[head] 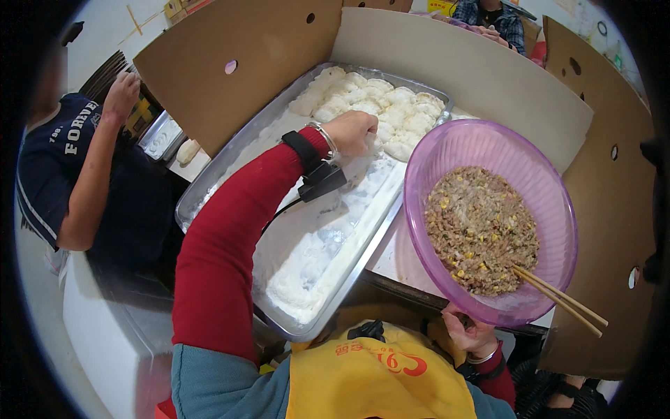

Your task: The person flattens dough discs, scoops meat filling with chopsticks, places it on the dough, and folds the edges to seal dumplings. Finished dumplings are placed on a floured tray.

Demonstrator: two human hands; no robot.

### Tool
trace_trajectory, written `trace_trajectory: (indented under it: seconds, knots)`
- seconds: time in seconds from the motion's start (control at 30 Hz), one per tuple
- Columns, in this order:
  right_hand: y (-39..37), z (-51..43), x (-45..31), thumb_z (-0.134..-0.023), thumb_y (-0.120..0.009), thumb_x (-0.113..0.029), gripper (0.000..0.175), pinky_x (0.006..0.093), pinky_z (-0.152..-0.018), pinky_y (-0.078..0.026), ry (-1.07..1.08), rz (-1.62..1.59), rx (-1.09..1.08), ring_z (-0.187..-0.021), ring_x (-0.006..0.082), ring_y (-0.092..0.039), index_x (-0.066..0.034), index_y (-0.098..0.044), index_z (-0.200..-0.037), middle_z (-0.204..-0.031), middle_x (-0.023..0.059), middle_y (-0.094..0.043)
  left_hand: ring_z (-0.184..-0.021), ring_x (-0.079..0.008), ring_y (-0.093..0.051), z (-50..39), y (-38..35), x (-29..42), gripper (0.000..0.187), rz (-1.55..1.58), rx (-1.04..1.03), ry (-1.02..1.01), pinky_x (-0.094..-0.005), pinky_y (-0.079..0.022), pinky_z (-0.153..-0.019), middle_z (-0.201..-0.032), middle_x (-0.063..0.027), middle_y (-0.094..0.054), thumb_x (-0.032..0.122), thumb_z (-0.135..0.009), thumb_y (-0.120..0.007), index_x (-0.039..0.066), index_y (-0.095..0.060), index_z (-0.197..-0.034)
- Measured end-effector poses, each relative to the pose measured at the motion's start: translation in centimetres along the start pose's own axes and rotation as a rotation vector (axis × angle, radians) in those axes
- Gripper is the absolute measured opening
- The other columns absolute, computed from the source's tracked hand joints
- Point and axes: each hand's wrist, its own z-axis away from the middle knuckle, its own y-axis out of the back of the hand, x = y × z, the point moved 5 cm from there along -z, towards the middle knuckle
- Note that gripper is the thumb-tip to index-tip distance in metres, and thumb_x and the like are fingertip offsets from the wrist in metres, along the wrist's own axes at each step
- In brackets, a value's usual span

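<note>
My left hand [352, 133], fingers curled downward, is over a large metal tray [343, 309] beside rows of pale dough dumplings [366, 94] at its far end. The fingertips are partly hidden, so whether they hold anything is unclear. White flour [298, 293] coats the tray's near part. Right of the tray stands a purple translucent plastic bowl [523, 149] with minced filling [481, 225] dotted with yellow corn kernels. A pair of wooden chopsticks [562, 298] leans in the filling and over the rim. Below the bowl's near rim is my right hand [469, 332], its grip partly hidden.
Tall cardboard panels [241, 68] enclose the tray and bowl on the left, back and right. A co-worker in a dark shirt [73, 173] is at the left, near a smaller metal tray [161, 135] and a dough piece [187, 151]. Another person [492, 26] is behind the back panel.
</note>
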Motion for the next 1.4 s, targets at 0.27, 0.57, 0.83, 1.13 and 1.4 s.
trace_trajectory:
  seconds: [0.27, 0.57, 0.83, 1.13, 1.4]
  knots:
    - [-0.3, -0.4, -0.7, -0.083, -0.065, -0.003, 0.011, 0.0251, -0.064, -0.043, 0.08, 0.075, -0.058, -0.071, 0.0107, -0.055, -0.0021, -0.064, -0.095, -0.083, 0.0021, -0.059, -0.091, -0.0373, -0.062, -1.5, -1.1, -0.1, 0.028, -0.091, -0.081, 0.017, -0.0413, -0.05, -0.076, -0.093, -0.0211, -0.064, 0.003, -0.065, -0.063, 0.001, -0.063, -0.093]
    - [-0.7, 0.0, -0.4, -0.094, -0.05, -0.02, 0.037, 0.0312, -0.101, -0.044, -0.056, -0.036, -0.287, -0.118, 0.0145, -0.054, -0.0023, -0.055, -0.126, -0.128, 0.0059, -0.058, -0.093, -0.0372, -0.058, -1.5, -1.0, -0.3, 0.029, -0.09, -0.008, -0.06, -0.0404, -0.048, -0.077, -0.096, -0.0185, -0.059, -0.003, -0.065, -0.057, 0.002, -0.062, -0.093]
    - [-0.7, 1.1, 1.4, -0.096, -0.049, -0.015, 0.03, 0.0294, -0.097, -0.046, 0.048, 0.352, -0.212, -0.112, 0.0153, -0.057, 0.0031, -0.058, -0.118, -0.118, 0.0063, -0.062, -0.094, -0.0368, -0.061, -1.3, 0.3, 1.1, 0.025, -0.135, 0.161, -0.101, -0.0421, -0.049, -0.079, -0.093, -0.0196, -0.063, 0.001, -0.065, -0.061, 0.003, -0.064, -0.089]
    - [-0.2, -0.7, -1.9, -0.078, -0.061, 0.005, 0.009, 0.0242, -0.058, -0.045, 0.134, 0.043, 0.037, -0.064, 0.0128, -0.057, 0.001, -0.065, -0.086, -0.077, 0.007, -0.063, -0.086, -0.0358, -0.064, -2.7, -2.3, 3.0, 0.03, 0.026, 0.025, -0.038, -0.041, -0.05, -0.074, -0.088, -0.0177, -0.066, -0.001, -0.066, -0.062, 0.0, -0.064, -0.095]
    - [-1.0, -1.3, -2.8, -0.079, -0.061, 0.005, 0.009, 0.0243, -0.058, -0.045, 0.318, 0.453, -0.153, -0.065, 0.0128, -0.057, 0.001, -0.064, -0.086, -0.076, 0.0064, -0.062, -0.088, -0.0351, -0.064, -2.4, -2.3, 3.3, 0.031, 0.054, 0.038, -0.018, -0.0394, -0.051, -0.075, -0.093, -0.0182, -0.066, -0.001, -0.067, -0.064, 0.0, -0.062, -0.098]
